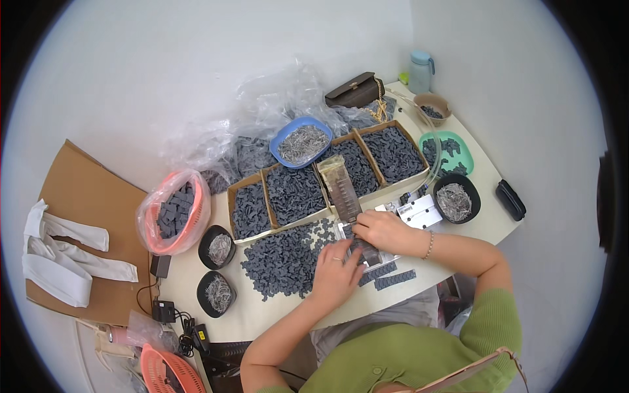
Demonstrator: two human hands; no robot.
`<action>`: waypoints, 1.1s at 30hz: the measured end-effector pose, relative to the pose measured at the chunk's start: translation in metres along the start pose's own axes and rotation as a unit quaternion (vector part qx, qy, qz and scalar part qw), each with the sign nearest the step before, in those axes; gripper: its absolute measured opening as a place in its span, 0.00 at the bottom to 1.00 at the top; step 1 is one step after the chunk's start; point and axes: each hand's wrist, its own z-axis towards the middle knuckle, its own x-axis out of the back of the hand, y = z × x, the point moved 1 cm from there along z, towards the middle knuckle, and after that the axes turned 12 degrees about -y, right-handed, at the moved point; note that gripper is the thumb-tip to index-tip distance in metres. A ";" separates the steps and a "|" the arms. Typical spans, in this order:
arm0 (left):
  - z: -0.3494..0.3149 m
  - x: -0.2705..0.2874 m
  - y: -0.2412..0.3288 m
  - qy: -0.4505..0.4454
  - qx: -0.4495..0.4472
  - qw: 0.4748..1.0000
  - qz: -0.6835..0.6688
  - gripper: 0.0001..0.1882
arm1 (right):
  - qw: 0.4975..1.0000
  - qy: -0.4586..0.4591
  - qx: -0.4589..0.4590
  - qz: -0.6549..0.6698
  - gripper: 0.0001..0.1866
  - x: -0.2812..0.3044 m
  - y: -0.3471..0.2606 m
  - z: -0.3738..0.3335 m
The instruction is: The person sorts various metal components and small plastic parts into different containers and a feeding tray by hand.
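Observation:
Both my hands work at a metal fixture (pixel 372 257) near the front edge of the table. My left hand (pixel 333 274) lies over its left side, fingers stretched and slightly apart, touching dark grey parts there. My right hand (pixel 382 230) is closed, its bent fingertips pressed together at the fixture's upper part; what they hold is hidden. A clear ribbed plastic tray (pixel 339 187) leans just above the right fingertips. Beside my left hand spreads a heap of small dark grey plastic pieces (pixel 278 262). Below the fixture lies a flat dark grey strip (pixel 395 280).
A divided cardboard box (pixel 263 177) of grey pieces runs behind, with a blue bowl (pixel 274 148) of metal pins on it. Black bowls (pixel 204 257) (pixel 477 191) of pins stand left and right. A green tray (pixel 466 154), silver block (pixel 419 211) and pink basket (pixel 152 226) stand around.

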 end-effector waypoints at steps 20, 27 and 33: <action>0.020 -0.002 -0.010 -0.055 0.035 0.998 0.001 0.37 | 0.997 0.066 -0.038 0.003 0.17 0.016 -0.012 -0.034; 0.025 -0.007 -0.017 -0.050 0.010 0.999 0.014 0.34 | 0.998 0.039 -0.020 -0.048 0.17 0.015 -0.008 -0.031; 0.031 -0.013 -0.008 -0.033 0.066 0.996 -0.053 0.36 | 0.998 0.022 -0.023 -0.052 0.20 0.013 -0.006 -0.030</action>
